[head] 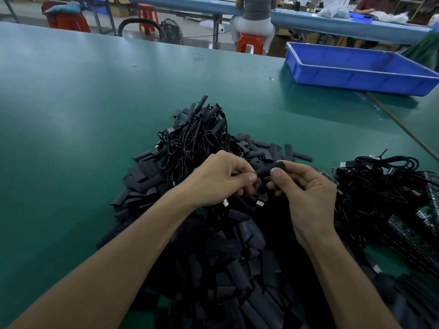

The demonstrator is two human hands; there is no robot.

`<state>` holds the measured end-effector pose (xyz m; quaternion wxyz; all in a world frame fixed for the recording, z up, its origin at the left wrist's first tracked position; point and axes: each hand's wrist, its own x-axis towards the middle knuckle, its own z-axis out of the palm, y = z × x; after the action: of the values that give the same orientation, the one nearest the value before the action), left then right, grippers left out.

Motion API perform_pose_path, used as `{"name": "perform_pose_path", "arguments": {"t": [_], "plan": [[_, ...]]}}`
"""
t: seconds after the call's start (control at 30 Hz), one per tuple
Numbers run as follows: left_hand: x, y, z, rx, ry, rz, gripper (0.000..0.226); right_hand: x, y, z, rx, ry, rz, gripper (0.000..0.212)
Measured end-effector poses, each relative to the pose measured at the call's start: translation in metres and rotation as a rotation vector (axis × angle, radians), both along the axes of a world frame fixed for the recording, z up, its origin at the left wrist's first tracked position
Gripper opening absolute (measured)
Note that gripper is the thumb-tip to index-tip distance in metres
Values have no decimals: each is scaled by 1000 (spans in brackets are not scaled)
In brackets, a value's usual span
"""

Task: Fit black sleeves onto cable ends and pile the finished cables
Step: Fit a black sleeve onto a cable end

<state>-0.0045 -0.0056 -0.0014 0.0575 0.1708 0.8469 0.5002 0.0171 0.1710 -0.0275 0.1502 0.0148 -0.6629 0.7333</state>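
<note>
1. Broadly, we work at a green table (83,103); loose black sleeves (237,269) lie heaped nearest us, probably for easy reach.
2. Sleeved cables (197,136) pile beyond the hands; bare cables (380,181) wait at right, seemingly to keep stock apart.
3. Our left hand (221,179) pinches the cable (266,182), steadying its end.
4. Our right hand (306,186) keeps a narrow grip: thumb and fingers pinch one sleeve (270,169), aligned with that end.

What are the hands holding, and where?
The right hand pinches a sleeve at one end; the left hand pinches a cable just by the other end.
</note>
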Motion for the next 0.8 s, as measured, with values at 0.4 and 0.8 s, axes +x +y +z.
{"name": "perform_pose_path", "arguments": {"t": [0.4, 0.8], "plan": [[-8, -12, 22, 194, 280, 437, 23, 2, 23, 13, 825, 187, -395, 27], [-64, -25, 49, -272, 88, 635, 28, 1, 34, 14, 1057, -278, -334, 45]]}}
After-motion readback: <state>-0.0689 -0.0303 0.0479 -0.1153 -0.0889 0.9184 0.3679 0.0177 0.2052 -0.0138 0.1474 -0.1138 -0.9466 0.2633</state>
